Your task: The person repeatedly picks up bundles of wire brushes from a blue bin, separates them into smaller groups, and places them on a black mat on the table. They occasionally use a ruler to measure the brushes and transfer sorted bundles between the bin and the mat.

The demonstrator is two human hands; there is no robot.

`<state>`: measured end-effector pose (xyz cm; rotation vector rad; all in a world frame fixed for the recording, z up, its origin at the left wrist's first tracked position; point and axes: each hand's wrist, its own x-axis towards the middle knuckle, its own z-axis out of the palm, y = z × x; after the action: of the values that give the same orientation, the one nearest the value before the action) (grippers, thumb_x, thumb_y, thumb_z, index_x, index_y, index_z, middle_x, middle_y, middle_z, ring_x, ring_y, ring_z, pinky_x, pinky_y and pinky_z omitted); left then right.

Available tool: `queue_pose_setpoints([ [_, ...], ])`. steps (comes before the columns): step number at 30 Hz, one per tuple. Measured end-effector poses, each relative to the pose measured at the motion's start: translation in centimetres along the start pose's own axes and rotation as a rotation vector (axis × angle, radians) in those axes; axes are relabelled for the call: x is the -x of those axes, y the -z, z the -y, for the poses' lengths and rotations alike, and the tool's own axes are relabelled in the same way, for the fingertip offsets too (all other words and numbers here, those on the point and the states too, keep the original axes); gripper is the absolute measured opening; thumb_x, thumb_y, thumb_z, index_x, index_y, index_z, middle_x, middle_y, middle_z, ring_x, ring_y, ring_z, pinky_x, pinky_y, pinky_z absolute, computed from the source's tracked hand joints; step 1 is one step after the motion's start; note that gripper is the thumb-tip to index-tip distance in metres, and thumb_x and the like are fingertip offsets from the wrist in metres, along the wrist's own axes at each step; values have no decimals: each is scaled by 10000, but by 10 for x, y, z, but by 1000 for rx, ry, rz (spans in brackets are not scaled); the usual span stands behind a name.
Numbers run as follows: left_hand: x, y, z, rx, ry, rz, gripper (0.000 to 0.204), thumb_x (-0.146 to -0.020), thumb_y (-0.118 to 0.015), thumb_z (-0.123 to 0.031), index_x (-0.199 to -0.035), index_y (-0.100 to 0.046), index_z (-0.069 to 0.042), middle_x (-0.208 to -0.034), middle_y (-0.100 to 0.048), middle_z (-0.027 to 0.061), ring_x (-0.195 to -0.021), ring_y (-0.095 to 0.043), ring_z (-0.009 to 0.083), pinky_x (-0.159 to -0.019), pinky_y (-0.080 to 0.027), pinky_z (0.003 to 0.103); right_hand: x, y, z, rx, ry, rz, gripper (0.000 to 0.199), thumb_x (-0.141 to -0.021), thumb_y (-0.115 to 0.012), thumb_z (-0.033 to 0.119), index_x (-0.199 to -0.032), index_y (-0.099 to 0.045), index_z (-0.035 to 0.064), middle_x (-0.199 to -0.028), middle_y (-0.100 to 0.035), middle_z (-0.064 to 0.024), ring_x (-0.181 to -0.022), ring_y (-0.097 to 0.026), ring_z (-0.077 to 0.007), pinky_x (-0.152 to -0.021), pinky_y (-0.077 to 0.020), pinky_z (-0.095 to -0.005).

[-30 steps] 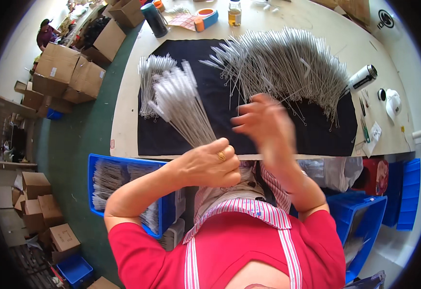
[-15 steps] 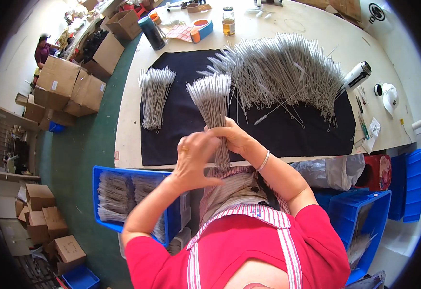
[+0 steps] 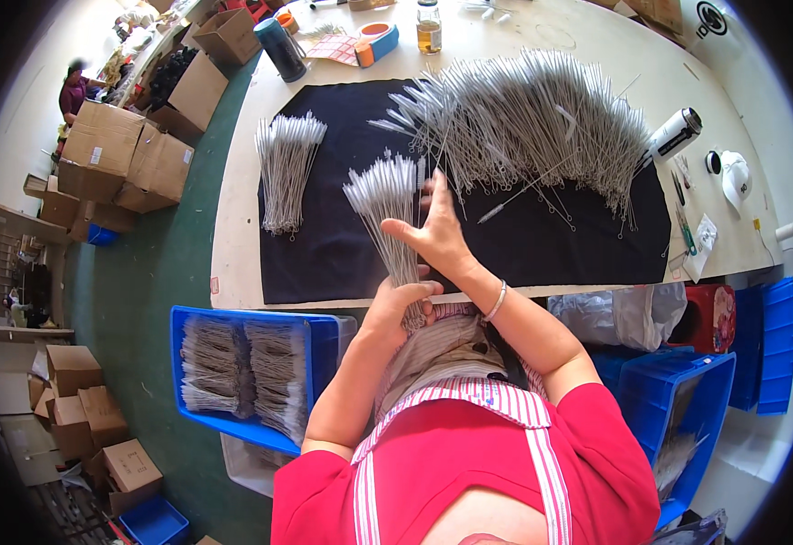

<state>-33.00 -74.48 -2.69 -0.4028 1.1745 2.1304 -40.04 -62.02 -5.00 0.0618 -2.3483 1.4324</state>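
Observation:
My left hand (image 3: 398,304) grips the lower end of a bundle of thin white wire brushes (image 3: 387,204) that fans out upright over the black cloth (image 3: 324,236). My right hand (image 3: 434,232) is open, palm flat against the right side of that bundle. A big loose heap of the same brushes (image 3: 532,118) covers the far right of the cloth. A smaller tidy bundle of brushes (image 3: 285,168) lies at the cloth's left.
A blue bin (image 3: 315,341) holding stacked brush bundles stands at my left below the table edge. Blue crates (image 3: 714,391) stand at the right. A white bottle (image 3: 673,134), tape roll (image 3: 376,41), jar (image 3: 429,25) and dark cup (image 3: 280,47) sit on the table. Cardboard boxes (image 3: 133,154) line the floor.
The bundle has shifted from my left side toward the middle in front of me. My right hand has opened flat against its side, and my left hand now holds its base.

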Motion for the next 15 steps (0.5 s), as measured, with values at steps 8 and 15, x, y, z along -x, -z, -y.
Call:
queue_pose_setpoints([
  [8,2,-2,19,-119,-169,-175,497,-758,-707,-37,-1153,-410,15,-772,-560,97,-527,-557,165,-438,-455,307,-28,10,10,-44,-267,273,313,-783,-717,337,-837,-704,29,-832,-678,-100,-836,-656,-237,-762,-493,-362],
  [15,1,-10,17,-43,-101,-116,412,-765,-708,-67,-1092,-466,1,-773,-566,69,-539,-548,150,-472,-460,333,-40,15,-5,-760,-346,-323,92,-887,-622,92,-832,-615,19,-653,-536,37,-590,-457,-48,-543,-402,-229],
])
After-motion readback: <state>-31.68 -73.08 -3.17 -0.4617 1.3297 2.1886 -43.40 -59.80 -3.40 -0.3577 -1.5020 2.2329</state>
